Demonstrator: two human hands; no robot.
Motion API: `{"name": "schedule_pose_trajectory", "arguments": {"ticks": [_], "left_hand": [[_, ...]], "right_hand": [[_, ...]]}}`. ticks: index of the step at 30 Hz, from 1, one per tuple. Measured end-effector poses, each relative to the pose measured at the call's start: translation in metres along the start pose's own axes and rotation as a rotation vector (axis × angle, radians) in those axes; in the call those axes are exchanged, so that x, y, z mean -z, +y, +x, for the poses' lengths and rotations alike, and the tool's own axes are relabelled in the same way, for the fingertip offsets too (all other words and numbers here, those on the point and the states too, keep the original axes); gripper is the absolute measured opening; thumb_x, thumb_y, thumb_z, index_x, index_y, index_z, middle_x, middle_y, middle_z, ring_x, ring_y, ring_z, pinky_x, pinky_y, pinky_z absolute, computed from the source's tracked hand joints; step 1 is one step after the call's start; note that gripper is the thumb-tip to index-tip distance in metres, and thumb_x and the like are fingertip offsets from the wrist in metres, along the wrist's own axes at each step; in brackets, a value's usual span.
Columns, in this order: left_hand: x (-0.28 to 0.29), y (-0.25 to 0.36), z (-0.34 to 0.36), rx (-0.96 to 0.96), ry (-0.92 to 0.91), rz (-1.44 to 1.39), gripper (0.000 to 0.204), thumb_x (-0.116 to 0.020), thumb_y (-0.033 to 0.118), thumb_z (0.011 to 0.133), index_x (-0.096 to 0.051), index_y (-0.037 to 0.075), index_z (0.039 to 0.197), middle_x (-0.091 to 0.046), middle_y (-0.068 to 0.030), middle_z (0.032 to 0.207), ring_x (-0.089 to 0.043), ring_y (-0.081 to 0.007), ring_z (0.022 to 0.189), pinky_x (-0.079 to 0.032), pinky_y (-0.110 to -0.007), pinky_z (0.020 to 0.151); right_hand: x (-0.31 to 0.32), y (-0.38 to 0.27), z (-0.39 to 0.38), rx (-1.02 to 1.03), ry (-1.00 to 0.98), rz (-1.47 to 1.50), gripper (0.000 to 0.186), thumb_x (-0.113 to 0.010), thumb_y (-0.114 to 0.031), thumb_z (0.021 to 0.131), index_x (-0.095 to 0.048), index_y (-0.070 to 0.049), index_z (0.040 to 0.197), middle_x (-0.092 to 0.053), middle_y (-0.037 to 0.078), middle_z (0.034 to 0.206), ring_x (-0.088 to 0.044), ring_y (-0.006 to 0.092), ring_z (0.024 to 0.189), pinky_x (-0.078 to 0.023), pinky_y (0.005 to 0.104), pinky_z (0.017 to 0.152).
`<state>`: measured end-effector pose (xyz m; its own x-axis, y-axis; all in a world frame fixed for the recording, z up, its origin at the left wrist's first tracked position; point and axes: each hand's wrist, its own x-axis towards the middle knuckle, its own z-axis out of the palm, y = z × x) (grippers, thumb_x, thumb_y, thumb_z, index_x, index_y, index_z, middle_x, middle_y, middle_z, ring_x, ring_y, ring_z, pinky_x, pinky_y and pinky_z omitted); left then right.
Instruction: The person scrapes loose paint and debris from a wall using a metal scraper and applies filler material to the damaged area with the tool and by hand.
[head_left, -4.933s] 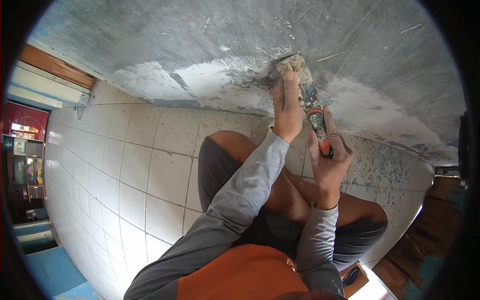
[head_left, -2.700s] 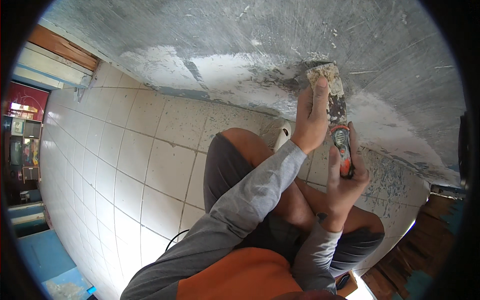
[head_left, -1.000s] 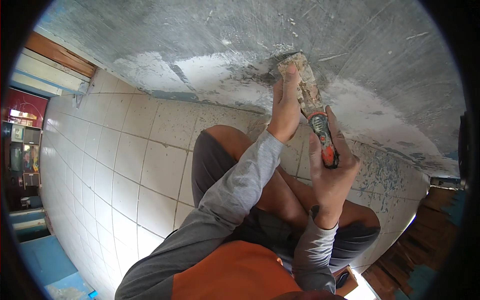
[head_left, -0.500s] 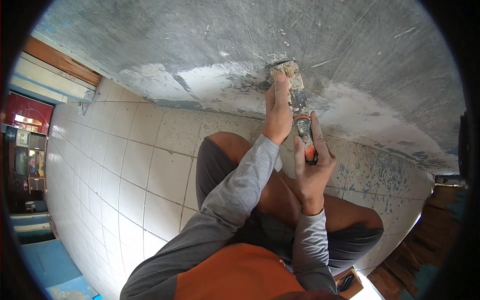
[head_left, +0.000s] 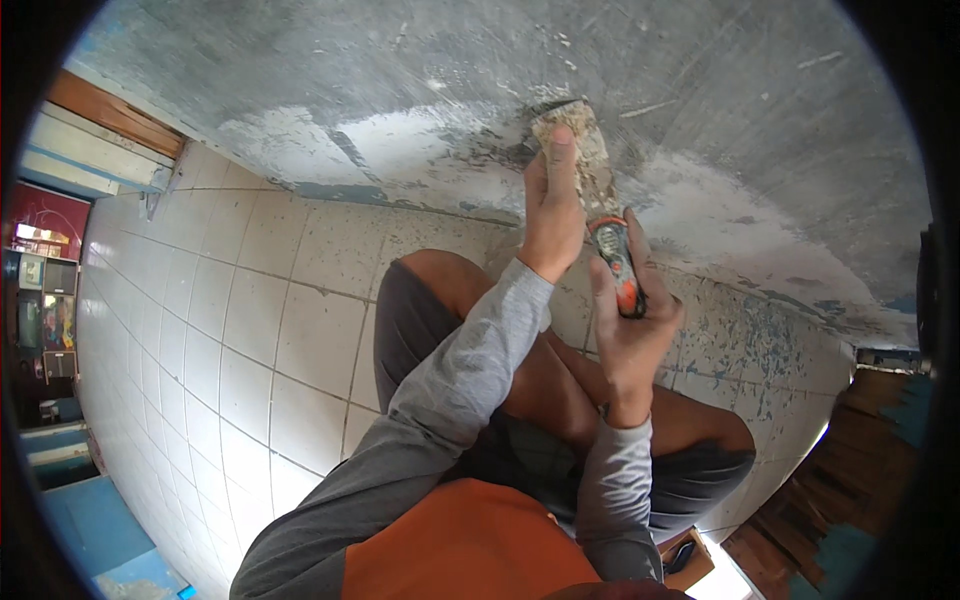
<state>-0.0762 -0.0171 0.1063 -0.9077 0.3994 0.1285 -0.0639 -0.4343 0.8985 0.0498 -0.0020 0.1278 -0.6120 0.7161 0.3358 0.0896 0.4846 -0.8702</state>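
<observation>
A putty-crusted scraper (head_left: 597,165) lies against the lower part of the grey wall (head_left: 700,70), its blade edge touching a scuffed, flaking patch. My left hand (head_left: 553,215) presses on the blade from the left, its thumb stretched along the broad face; the fingers behind are partly hidden. Lower down, my right hand (head_left: 637,335) holds the black and orange handle (head_left: 618,255) between thumb and fingers. White patches (head_left: 390,140) with peeled paint spread over the wall on both sides of the blade.
Pale floor tiles (head_left: 310,340) stretch left, and paint flecks speckle the tiles (head_left: 740,340) at right. My crossed legs (head_left: 430,300) are below the wall. Brown wooden boards (head_left: 850,460) stand at lower right, a small open box (head_left: 688,560) near my right side, and shelves (head_left: 60,300) far left.
The scraper's handle has swung a little to the right with my right hand, and more of the blade's face shows. The view has shifted slightly; both hands keep their hold.
</observation>
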Motion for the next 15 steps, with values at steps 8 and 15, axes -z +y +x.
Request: {"name": "schedule_pose_trajectory", "arguments": {"ticks": [8,15], "left_hand": [[0.004,0.003,-0.001,0.015,-0.013,-0.079,0.052,-0.041,0.048,0.097,-0.061,-0.001,0.098,-0.058,0.0009,0.083,-0.052,-0.0066,0.072,-0.043,-0.024,0.064],[-0.011,-0.041,-0.02,-0.004,-0.329,0.259,0.038,-0.055,0.027,0.094,-0.048,0.0,0.068,-0.042,0.0019,0.056,-0.031,-0.0062,0.056,-0.027,-0.027,0.049]], "right_hand": [[-0.031,0.021,-0.019,0.078,0.121,0.324,0.048,-0.068,-0.008,0.082,-0.054,0.002,0.127,-0.07,0.015,0.094,-0.056,0.0064,0.071,-0.047,0.0231,0.065],[-0.058,0.045,-0.063,-0.209,0.364,0.58,0.05,-0.05,-0.013,0.096,-0.034,0.009,0.137,-0.053,0.018,0.128,-0.052,0.0168,0.111,-0.041,0.0274,0.094]]}}
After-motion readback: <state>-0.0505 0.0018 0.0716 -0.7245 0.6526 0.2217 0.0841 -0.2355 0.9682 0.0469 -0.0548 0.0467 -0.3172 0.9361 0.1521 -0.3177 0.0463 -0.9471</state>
